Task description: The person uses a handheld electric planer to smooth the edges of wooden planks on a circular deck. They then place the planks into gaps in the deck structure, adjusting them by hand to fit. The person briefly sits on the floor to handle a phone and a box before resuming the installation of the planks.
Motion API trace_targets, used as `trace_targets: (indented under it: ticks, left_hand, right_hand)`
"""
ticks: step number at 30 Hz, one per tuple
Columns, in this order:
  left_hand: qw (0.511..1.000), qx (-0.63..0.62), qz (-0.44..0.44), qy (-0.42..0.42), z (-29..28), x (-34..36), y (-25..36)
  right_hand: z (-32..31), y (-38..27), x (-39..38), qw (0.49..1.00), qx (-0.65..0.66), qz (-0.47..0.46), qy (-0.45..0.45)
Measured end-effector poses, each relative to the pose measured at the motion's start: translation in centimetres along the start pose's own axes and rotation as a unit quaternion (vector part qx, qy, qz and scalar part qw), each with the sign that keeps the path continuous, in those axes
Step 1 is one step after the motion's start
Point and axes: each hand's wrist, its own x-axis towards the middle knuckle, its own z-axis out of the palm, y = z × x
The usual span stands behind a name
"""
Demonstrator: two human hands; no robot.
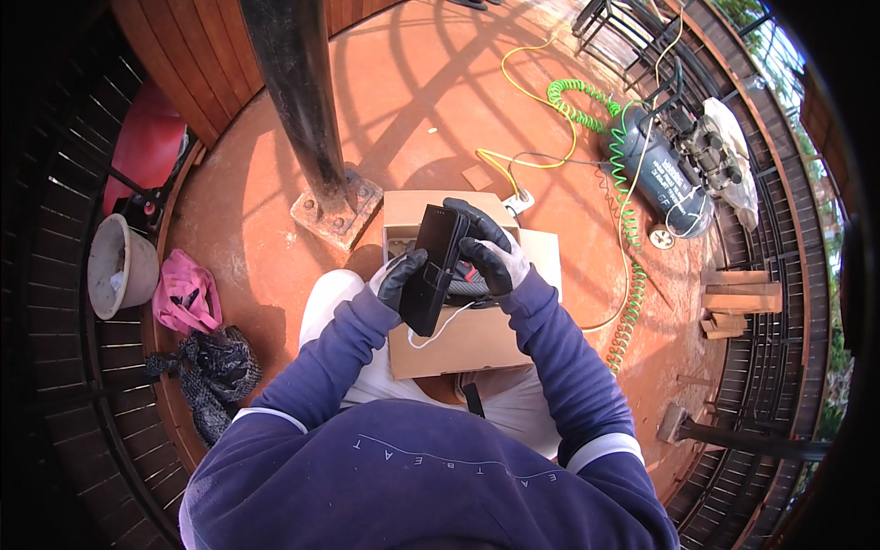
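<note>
A black phone in a flip case with a strap (433,271) is held tilted over an open cardboard box (467,346). My gloved left hand (401,278) grips its left edge, thumb on the front. My gloved right hand (490,253) has its fingers curled round the upper right edge. Below the hands, partly hidden by them and the phone, a dark grey and red object (469,286) lies in the box. A white cable (442,328) loops out beside the phone over the front flap. The box stands between my legs.
Ahead on the left rises a black metal post (302,101) on a bolted base. An air compressor (665,174) with a coiled green hose (632,238) is at right, by stacked wood blocks (741,293). A bucket (124,266), pink bag (186,291) and dark patterned cloth (220,371) lie left.
</note>
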Motion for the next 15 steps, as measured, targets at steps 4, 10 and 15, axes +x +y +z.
trace_targets:
  ticks: [4, 10, 15]
  left_hand:
    - [1.0, 0.008, 0.0, 0.017, -0.1, -0.1, -0.2]
    - [0.999, 0.011, 0.003, 0.03, -0.2, -0.3, -0.5]
    - [0.999, 0.006, 0.0, 0.033, -0.4, -0.4, -0.6]
  right_hand:
    - [0.4, -0.1, -0.1, 1.0, -0.023, -0.017, 0.012]
    - [0.1, 0.4, 0.0, 1.0, 0.002, -0.006, 0.012]
    - [-0.2, 1.0, -0.1, 1.0, -0.025, -0.018, 0.0]
